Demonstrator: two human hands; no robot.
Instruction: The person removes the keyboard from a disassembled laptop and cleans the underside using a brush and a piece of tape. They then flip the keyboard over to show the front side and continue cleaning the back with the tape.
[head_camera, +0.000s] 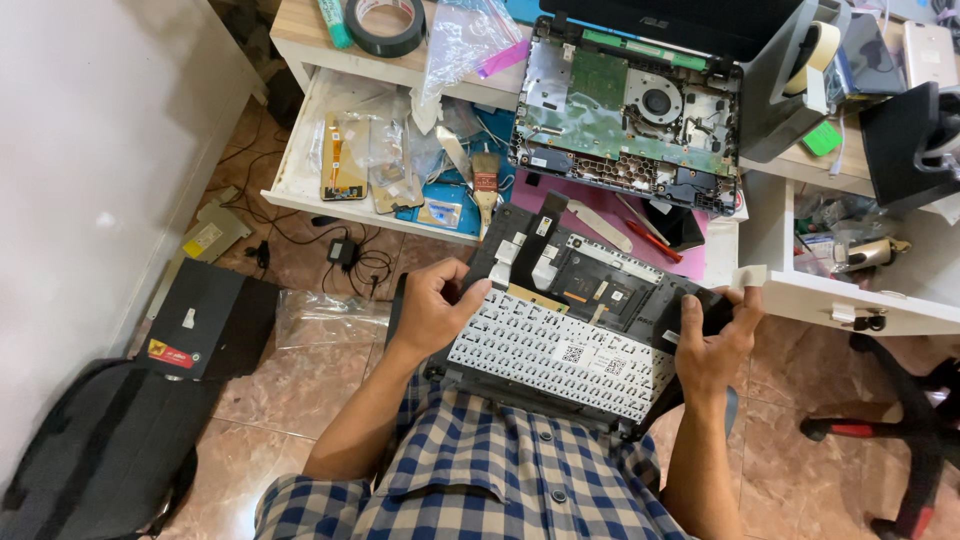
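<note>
two hands: left hand (432, 305), right hand (716, 340). one laptop cover (570, 320) with its keyboard back showing. one opened laptop base (628, 110) at the desk edge. two tape rolls (386, 24) (815, 58). one open drawer (300, 150). one backpack (95, 450). one brush (486, 185).

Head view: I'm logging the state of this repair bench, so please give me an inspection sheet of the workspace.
Surface: white desk with an open drawer below its edge.
Job's things: laptop keyboard panel, underside up, held over the lap; opened laptop base with board and fan exposed on the desk.
Clutter: black tape roll, plastic bag, brush, loose parts in the drawer.
Hands: left hand grips the panel's left edge; right hand grips its right edge.
Cables: power adapter with coiled cord on the floor.
Surroundings: tiled floor, black backpack, chair base.
</note>
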